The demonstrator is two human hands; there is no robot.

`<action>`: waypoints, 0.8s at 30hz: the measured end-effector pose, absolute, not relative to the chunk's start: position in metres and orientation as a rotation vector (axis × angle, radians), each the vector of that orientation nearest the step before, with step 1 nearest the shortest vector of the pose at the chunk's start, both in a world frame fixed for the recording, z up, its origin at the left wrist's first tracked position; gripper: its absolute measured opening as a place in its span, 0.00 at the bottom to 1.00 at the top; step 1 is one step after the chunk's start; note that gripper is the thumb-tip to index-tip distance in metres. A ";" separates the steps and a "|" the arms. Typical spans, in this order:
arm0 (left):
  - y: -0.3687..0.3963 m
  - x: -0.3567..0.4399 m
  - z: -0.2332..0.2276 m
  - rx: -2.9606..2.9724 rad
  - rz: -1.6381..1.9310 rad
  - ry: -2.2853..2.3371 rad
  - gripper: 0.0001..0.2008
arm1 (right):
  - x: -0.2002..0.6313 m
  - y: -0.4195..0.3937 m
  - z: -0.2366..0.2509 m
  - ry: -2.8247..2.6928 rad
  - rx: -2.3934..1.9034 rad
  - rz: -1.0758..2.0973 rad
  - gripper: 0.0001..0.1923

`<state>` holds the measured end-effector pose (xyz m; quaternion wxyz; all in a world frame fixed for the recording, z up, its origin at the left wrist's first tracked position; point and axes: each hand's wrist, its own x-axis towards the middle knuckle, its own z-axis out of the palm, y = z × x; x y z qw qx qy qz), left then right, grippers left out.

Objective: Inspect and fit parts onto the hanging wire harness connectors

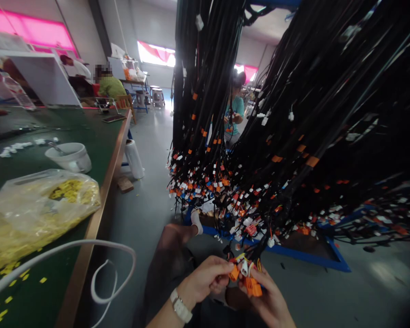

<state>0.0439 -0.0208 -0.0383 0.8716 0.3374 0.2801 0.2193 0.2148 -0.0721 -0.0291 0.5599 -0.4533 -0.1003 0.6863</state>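
Note:
Low in the head view, my left hand (210, 275), with a white watch on its wrist, pinches a small orange connector (234, 272) between thumb and fingers. Close beside it, my right hand (269, 296) is closed around the end of a wire harness with a larger orange connector (253, 287). Between the two hands sits a white connector (245, 267) on yellow and white wires. These wires run up into the hanging black wire harnesses (205, 91), whose lower ends carry many white, orange, red and blue connectors.
A blue metal frame (328, 262) stands beneath the harnesses. On the green table (99, 132) at left are a white mug (70, 157) and a plastic bag of yellow pieces (37, 205). A white cable (112, 243) loops off its edge. Other people sit farther back.

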 end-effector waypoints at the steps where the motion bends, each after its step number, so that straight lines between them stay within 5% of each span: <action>1: -0.021 0.045 -0.038 0.667 0.449 0.568 0.19 | 0.214 -0.072 -0.029 -0.233 -1.065 1.618 0.15; 24: -0.019 0.054 -0.052 0.664 0.638 0.758 0.21 | 0.207 -0.071 -0.033 -0.121 -1.127 1.502 0.16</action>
